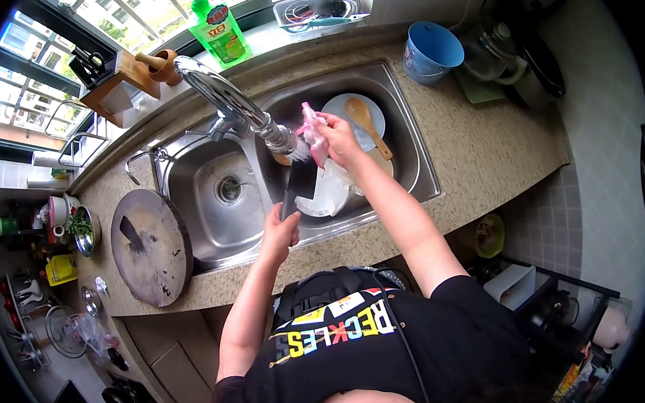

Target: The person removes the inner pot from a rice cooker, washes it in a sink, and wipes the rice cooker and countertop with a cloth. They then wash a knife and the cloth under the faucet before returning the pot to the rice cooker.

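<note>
My left hand point(279, 235) is closed round the handle of a cleaver point(303, 179), whose broad dark blade points up under the faucet point(247, 111). Water seems to run from the spout onto the top of the blade. Bunched in the fingers of my right hand point(341, 140) is a wet pink and white cloth point(314, 132), right beside the blade's upper end. Below both hands, the right basin point(405, 108) holds a white plate point(376, 117) with a wooden spoon point(361, 116) on it, and a white bowl point(326, 194).
The left basin point(205, 216) has a drain strainer. A round chopping board point(150, 245) leans over its left edge. Behind the faucet stand a green soap bottle point(220, 34) and a knife block point(120, 88). A blue bucket point(433, 51) sits on the counter at right.
</note>
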Demonstrator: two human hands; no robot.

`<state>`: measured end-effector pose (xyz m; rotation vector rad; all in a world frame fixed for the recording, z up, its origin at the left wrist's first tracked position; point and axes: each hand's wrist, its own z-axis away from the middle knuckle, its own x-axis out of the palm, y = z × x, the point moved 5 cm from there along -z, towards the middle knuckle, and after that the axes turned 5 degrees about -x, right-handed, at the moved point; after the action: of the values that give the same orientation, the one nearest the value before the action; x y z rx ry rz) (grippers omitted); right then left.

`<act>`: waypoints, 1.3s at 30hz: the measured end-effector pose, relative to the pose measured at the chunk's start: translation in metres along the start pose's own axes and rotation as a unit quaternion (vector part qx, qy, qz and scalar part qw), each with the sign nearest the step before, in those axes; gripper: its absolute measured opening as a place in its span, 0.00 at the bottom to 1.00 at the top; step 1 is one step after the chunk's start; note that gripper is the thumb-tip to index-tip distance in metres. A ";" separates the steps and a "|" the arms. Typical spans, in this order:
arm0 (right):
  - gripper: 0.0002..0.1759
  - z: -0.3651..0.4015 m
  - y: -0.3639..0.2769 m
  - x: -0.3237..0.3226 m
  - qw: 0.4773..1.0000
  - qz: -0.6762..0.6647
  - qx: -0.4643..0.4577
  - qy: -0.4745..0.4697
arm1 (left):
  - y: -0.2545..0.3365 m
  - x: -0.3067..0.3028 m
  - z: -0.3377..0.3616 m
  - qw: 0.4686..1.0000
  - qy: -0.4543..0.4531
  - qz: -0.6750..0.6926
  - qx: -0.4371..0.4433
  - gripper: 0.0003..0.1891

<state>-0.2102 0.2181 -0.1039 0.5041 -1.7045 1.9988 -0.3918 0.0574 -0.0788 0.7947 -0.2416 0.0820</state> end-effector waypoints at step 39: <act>0.14 0.061 0.041 -0.005 0.992 -0.001 0.127 -0.028 | 0.040 0.025 0.012 0.743 0.122 -0.550 0.361 0.20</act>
<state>-0.2306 0.1527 -0.1301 0.6534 -1.4869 2.2329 -0.3769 0.0764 -0.0364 1.5831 0.5883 -0.8989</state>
